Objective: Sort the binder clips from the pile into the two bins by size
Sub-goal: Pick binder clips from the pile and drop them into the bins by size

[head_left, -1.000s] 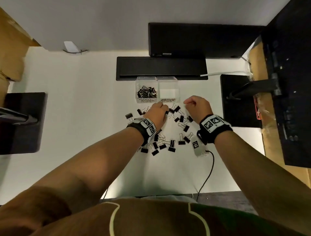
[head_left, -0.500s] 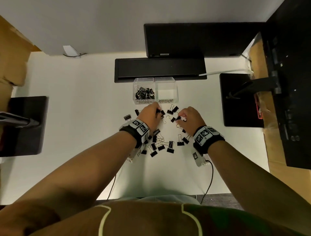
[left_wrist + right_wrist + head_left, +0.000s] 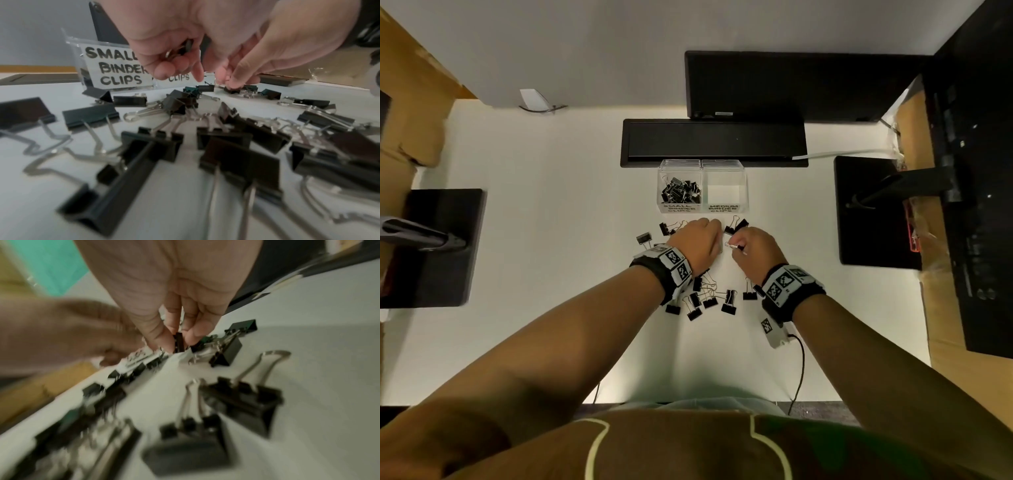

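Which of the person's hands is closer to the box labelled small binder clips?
Left. The left hand sits just below the small binder clips box, nearly under its label. The right hand is further right, below the medium box, pinching a clip.

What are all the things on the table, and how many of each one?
Small-clips bin: one, clear, labelled SMALL BINDER CLIPS, far middle of the table, with a heap of black clips inside, too tangled to count.
Medium-clips bin: one, clear, touching the first bin's right side; no clips show inside.
Loose binder clips: many, black with silver handles, scattered in front of the bins and under both wrists; exact count hidden.
Table: one, white.
Black flat bar: one, behind the bins.
Black stand bases: two, at the left and right edges.
Cardboard: brown, far left.
Left hand: holds small clips in its curled fingers.
Right hand: pinches one small black clip.
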